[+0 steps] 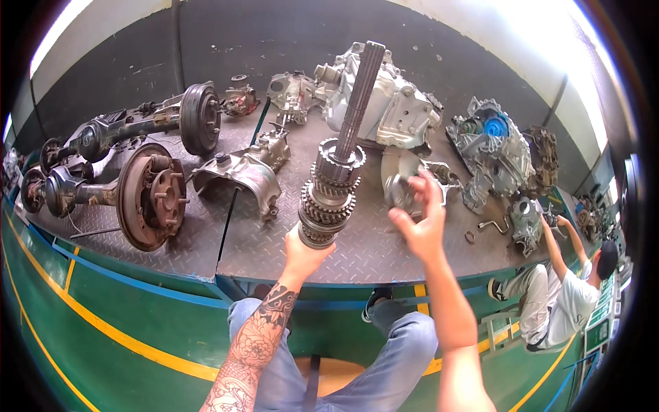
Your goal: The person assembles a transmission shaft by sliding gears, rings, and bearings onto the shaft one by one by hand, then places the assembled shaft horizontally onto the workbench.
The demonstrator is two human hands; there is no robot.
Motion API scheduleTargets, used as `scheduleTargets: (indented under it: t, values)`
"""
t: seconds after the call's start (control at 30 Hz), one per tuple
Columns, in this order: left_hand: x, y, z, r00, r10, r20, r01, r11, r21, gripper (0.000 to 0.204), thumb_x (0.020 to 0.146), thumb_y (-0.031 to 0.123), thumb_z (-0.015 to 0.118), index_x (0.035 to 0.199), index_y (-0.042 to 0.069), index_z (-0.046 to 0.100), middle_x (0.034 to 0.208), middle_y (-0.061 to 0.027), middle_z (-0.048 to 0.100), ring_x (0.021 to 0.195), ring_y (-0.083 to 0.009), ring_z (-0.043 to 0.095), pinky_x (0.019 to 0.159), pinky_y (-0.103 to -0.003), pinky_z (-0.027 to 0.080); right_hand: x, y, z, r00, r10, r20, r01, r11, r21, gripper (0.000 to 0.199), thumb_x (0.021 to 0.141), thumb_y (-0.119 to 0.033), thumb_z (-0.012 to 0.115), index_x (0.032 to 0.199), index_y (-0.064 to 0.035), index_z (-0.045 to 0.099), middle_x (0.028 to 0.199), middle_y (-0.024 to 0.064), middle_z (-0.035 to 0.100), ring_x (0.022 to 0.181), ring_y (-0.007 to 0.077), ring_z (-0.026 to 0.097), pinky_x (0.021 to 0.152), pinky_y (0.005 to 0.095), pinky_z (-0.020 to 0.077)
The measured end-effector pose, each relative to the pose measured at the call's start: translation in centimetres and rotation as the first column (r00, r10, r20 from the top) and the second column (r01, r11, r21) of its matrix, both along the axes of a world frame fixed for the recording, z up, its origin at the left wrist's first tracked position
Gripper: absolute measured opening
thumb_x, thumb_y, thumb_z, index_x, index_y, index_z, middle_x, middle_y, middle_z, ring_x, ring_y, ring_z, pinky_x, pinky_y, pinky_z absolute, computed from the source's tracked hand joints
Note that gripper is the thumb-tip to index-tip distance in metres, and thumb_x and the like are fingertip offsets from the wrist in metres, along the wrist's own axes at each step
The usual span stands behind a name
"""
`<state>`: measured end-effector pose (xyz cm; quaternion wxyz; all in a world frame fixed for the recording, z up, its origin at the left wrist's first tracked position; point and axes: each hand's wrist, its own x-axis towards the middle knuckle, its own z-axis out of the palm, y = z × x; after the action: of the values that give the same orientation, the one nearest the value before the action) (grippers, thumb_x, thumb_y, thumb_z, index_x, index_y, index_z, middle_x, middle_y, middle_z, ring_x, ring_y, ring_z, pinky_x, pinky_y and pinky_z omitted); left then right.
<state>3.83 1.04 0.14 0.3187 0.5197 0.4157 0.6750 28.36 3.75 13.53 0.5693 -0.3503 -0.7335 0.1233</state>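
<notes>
My left hand [307, 255] is closed around the lower end of a gear shaft [331, 193], a splined metal shaft with several toothed gears stacked on it. The shaft stands tilted, its long splined end pointing up and away from me. To its right, my right hand [422, 218] is raised with thumb and fingers apart, slightly blurred, holding nothing that I can see. Just behind those fingers is a curved silvery metal housing part [399, 180], partly hidden by the hand.
The steel-plate bench [254, 250] carries axles with a rusty brake drum [152, 197], a bell-shaped housing [240, 180], a large gearbox casing [405, 113] and an opened casing [491, 147] with a blue part. A small ring [469, 237] lies at right. Another person [559, 299] sits working at the far right.
</notes>
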Motion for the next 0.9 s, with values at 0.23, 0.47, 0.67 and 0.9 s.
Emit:
scheduleTargets:
  t: [0.23,0.47,0.67,0.9]
  values:
    - [0.3,0.3,0.0,0.999,-0.019,0.035,0.019,1.0,0.017,0.044,0.067,0.006,0.089,0.107,0.0,0.071,0.098,-0.0084,0.078,0.09,-0.0142,0.072,0.084,-0.035,0.059,-7.1,-0.6,21.0,0.853,0.497,-0.16,-0.485,0.867,0.11,0.083,0.083,-0.028,0.086,0.151,-0.0009,0.048,0.128,0.0149,0.067,0.119,0.0221,0.065,0.104,0.036,0.049]
    - [-0.2,-0.2,0.3,0.999,-0.006,0.031,0.005,0.999,0.033,0.046,0.066,0.005,0.09,0.108,0.0,0.072,0.099,-0.0093,0.078,0.091,-0.0154,0.073,0.086,-0.036,0.059,-11.4,-1.1,21.3,0.87,0.458,0.182,-0.404,0.874,-0.27,0.063,0.075,-0.03,0.089,0.129,-0.004,0.069,0.103,0.007,0.074,0.092,0.0151,0.069,0.086,0.0317,0.0536]
    - [-0.3,-0.7,1.4,1.0,0.009,0.012,-0.01,1.0,0.029,0.048,0.066,0.005,0.09,0.11,0.001,0.072,0.1,-0.0102,0.078,0.092,-0.0162,0.073,0.086,-0.035,0.058,-10.6,-0.1,14.6,0.799,0.601,0.01,-0.53,0.711,-0.463,0.065,0.073,-0.018,0.09,0.131,-0.0029,0.064,0.112,0.0055,0.071,0.105,0.0151,0.067,0.098,0.034,0.0542]
    - [-0.7,-1.0,2.1,1.0,-0.006,0.001,0.006,1.0,0.013,0.047,0.067,0.006,0.089,0.111,0.001,0.072,0.1,-0.0111,0.079,0.093,-0.0167,0.074,0.086,-0.036,0.059,-11.0,1.2,14.7,0.778,0.625,0.065,-0.526,0.704,-0.478,0.067,0.075,-0.017,0.088,0.135,-0.003,0.063,0.116,0.0057,0.07,0.107,0.0151,0.067,0.099,0.0341,0.0541]
